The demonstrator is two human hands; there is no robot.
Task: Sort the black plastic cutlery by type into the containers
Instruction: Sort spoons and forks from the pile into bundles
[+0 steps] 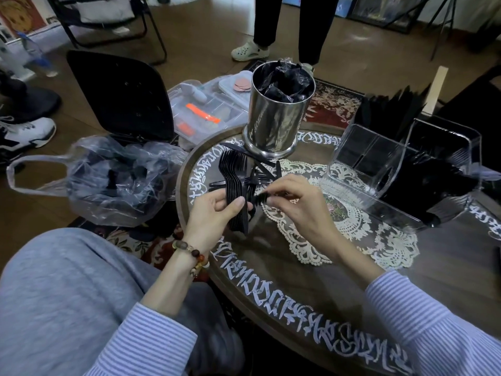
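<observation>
My left hand grips a stack of black plastic forks, tines pointing away from me over the round table. My right hand pinches one more black fork right beside that stack. A few loose black pieces lie on the table behind my hands. A steel cylinder container stands at the back, holding wrapped black cutlery. To the right, a clear acrylic organizer holds black cutlery in its compartments.
A plastic bag with more black cutlery sits left of the table. A clear compartment box with orange items lies behind it, next to a black chair. A lace doily covers the table's middle. A person's legs stand at the back.
</observation>
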